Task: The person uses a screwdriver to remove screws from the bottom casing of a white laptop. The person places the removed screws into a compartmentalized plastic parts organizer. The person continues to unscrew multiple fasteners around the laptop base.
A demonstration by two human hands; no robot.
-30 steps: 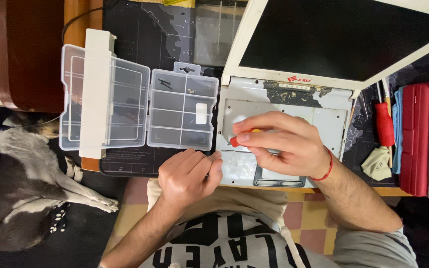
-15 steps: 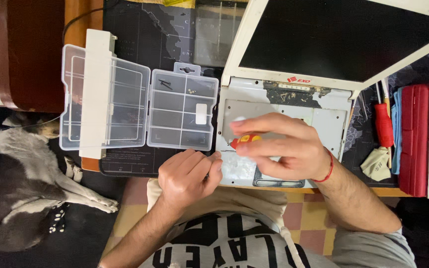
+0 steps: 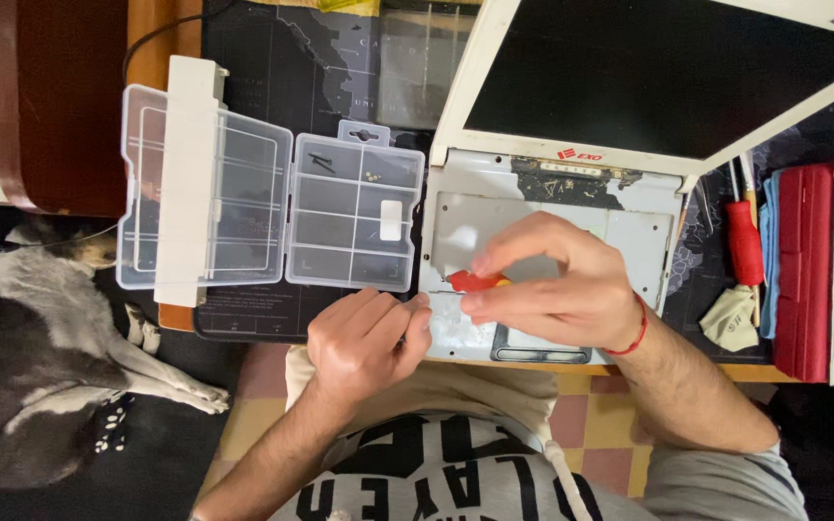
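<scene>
The right hand has its grip closed on a small screwdriver with a red and yellow handle, pinched between thumb and fingertips at the centre of the frame, its tip pointing left over the grey, stripped keyboard deck of an open laptop. The left hand sits just below and left of it, fingers curled loosely into a half fist, knuckles touching the laptop's front left corner; whether it holds anything inside the curl cannot be told. A red cord circles the right wrist.

The laptop lies on the bench with its dark screen tilted back toward the upper right of the frame, and bare metal and torn adhesive showing where the keys would be. To its left, left of centre, a clear plastic organiser box lies open, lid flat beside the tray; a few small dark screws rest in the upper compartments and a white piece in one on the right. A dark map-printed mat lies under the box.

At the right edge are a red-handled screwdriver, a crumpled pale cloth and a red case, well apart from both hands. At the lower left, on the floor, a grey and white dog lies stretched out.
</scene>
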